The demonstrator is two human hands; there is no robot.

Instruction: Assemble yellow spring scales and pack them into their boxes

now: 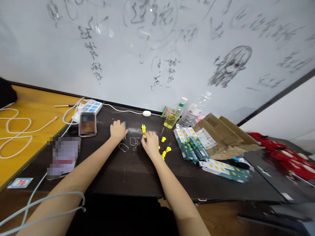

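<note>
the yellow peg [143, 128] stands upright just behind the wire clips [134, 141], nearer the right hand [150, 143] than the left hand [118, 130]; both lie palm-down, and i cannot tell whether either holds anything.

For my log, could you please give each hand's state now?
Left hand: curled beside thin rod, grasp unclear.
Right hand: curled by yellow pieces, grasp unclear.

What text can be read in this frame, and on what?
"北", it seems, in red: sticker at lower left.
Whiteboard: smeared handwriting, unreadable.
Green-and-white boxes, bottle labels, shipping label: too small to read.
Pixelated card and pixelated sheet: blurred out.
</note>
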